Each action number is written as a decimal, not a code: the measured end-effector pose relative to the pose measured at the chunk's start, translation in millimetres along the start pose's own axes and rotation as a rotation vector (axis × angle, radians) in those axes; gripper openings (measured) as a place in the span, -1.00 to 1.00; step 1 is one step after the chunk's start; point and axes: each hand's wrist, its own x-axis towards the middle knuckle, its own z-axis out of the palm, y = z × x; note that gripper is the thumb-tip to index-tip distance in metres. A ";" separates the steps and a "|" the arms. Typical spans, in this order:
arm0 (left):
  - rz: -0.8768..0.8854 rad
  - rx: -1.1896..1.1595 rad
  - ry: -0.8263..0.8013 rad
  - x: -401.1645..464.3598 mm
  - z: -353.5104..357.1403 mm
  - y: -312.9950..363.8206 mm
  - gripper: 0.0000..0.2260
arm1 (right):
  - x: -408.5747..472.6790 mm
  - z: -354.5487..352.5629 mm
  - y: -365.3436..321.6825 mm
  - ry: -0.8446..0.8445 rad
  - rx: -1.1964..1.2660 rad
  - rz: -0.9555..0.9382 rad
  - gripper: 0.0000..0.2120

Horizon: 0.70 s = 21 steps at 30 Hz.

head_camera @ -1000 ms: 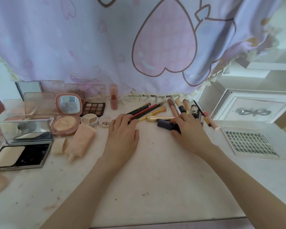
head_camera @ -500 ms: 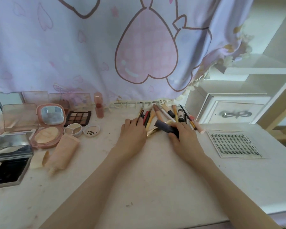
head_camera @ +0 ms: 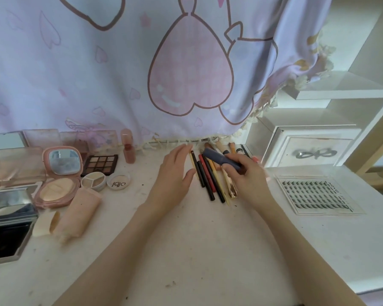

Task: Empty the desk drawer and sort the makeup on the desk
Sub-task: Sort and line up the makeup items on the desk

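1. The right hand pinches a dark blue tube between thumb and curled fingers. It holds the tube just above the far end of the row of pencils.
2. The tube's long axis runs from far left to near right. Its free end points left and away from the palm; its right end is buried in the grip.
3. The left hand is spread, fingers straight and relaxed, and holds nothing. Its fingertips lie just beside the leftmost pencil; whether they touch it I cannot tell.
4. The pencils and brushes lie side by side on the desk, long axes running near to far, with a slight lean to the left at the far end. The tube therefore crosses them at an angle rather than lying in line.
5. My judgement: to join the row, the tube must be turned until it runs near to far, then set down at the right of the row, where the right hand already is. The left hand is nearer the row's left edge and can steady it.
6. To the left lie the compact, the eyeshadow palette and a beige tube. To the right lies the tray of false lashes, well apart from the pencils.
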 end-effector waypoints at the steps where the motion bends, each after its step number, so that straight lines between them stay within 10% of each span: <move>1: 0.051 -0.013 0.015 -0.6 -5.5 -0.8 -0.50 | 2.2 2.0 -5.6 -0.042 0.090 0.032 -0.87; 7: 0.202 -0.059 0.115 -12.0 -22.6 -9.2 -0.69 | 14.6 32.0 -28.3 -0.281 0.751 0.336 -0.72; 21: 0.004 -0.307 0.201 -10.2 -30.7 -4.1 -0.89 | 4.8 35.5 -27.1 -0.145 0.985 0.400 -0.72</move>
